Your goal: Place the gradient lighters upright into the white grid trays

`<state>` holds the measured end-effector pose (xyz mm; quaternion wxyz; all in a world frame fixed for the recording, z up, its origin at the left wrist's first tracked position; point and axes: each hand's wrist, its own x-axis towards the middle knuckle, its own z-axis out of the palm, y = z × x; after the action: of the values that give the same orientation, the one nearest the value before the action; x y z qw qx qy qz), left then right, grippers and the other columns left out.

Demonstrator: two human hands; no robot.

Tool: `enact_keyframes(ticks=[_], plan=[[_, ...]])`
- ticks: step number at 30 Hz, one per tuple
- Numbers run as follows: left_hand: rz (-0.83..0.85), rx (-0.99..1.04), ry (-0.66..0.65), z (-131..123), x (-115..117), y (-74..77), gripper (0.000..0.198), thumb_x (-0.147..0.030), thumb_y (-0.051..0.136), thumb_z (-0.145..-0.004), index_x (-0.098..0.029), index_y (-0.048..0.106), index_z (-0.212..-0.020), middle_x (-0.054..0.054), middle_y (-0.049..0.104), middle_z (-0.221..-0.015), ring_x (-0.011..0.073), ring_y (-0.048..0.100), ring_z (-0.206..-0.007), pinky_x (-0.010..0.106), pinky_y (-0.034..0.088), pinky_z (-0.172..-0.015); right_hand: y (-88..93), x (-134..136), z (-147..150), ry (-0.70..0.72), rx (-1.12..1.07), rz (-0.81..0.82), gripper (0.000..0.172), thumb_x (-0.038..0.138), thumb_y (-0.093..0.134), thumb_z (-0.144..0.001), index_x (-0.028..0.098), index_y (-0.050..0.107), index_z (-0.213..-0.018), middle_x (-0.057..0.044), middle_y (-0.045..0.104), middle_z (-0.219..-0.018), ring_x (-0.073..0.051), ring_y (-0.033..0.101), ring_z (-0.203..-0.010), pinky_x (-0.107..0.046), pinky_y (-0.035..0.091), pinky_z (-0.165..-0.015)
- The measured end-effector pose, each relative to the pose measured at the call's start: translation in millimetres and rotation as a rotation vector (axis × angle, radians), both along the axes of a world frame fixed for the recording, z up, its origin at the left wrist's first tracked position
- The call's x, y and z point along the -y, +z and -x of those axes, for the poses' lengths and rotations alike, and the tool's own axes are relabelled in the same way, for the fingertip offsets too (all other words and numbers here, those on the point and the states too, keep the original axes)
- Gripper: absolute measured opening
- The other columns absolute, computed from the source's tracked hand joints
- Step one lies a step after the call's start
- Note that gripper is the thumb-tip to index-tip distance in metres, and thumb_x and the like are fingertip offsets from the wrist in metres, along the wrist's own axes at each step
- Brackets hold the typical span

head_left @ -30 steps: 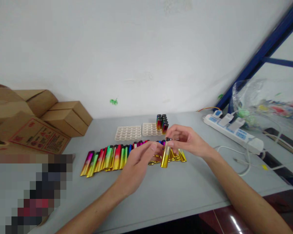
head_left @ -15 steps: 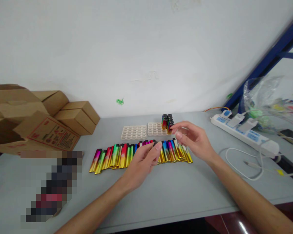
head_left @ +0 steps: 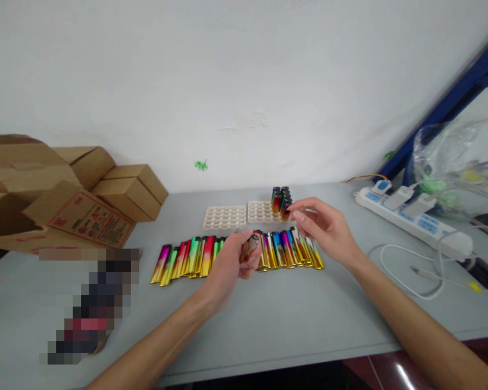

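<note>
Over the middle of the row of lighters (head_left: 205, 257), your left hand (head_left: 230, 262) is curled round a single lighter (head_left: 254, 240); its dark top shows beside the thumb, and your fingers cover most of its body. Over the right end of the row, your right hand (head_left: 327, 230) is released, with nothing seen in it; thumb and forefinger are bent and slightly parted.

For this handling, I'd grip the piece by its body with light, even pressure and leave the dark top free of the fingers. The shiny sides look slippery, so a pinch across the body should serve better than a loose curl of the palm. Lift both wrists a little above the row, since a brushed piece could slide out of line, and bring the right fingers in from above so as not to knock the standing lighters (head_left: 286, 201).

As for where it lies, the held lighter is inside your left hand, above the row's middle, and to the left of your right hand. Behind the row are the left tray (head_left: 225, 218) and, next to it, the right tray (head_left: 260, 212), with the standing lighters upright at its right side. Your right fingertips come very near them, though from this angle I can't tell whether they touch.
</note>
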<state>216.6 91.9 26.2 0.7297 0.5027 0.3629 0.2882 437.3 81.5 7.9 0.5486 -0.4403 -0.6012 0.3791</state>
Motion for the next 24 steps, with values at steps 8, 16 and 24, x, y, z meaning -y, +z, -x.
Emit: enact_keyframes(ticks=[8, 16, 24], plan=[[-0.003, -0.035, 0.037, 0, 0, -3.1, 0.043, -0.047, 0.041, -0.092, -0.022, 0.036, -0.058, -0.007, 0.023, -0.054, 0.0095, 0.013, -0.05, 0.027, 0.011, -0.05, 0.2, -1, -2, -0.009, 0.013, 0.003, 0.021, 0.042, 0.07, -0.095, 0.023, 0.07, -0.104, -0.002, 0.065, -0.091, -0.009, 0.053, -0.061, -0.025, 0.049, -0.054], [0.004, 0.022, 0.005, 0, -4, 1.9, 0.058, -0.071, 0.049, -0.092, -0.017, 0.054, -0.071, -0.007, 0.031, -0.057, 0.008, 0.023, -0.05, 0.024, 0.019, -0.05, -0.2, -3, -4, -0.037, 0.046, 0.014, 0.025, 0.044, 0.067, -0.096, 0.021, 0.069, -0.106, -0.002, 0.067, -0.091, -0.01, 0.055, -0.063, -0.023, 0.049, -0.055], [-0.154, 0.093, 0.023, -2, -37, 11.5, 0.033, -0.049, 0.069, -0.093, -0.018, 0.069, -0.103, 0.002, 0.057, -0.086, 0.0124, 0.052, -0.075, 0.024, 0.046, -0.063, 1.4, -6, -11, -0.108, 0.138, -0.028, 0.027, 0.045, 0.061, -0.1, 0.02, 0.068, -0.106, -0.002, 0.068, -0.087, -0.01, 0.058, -0.063, -0.025, 0.048, -0.056]])
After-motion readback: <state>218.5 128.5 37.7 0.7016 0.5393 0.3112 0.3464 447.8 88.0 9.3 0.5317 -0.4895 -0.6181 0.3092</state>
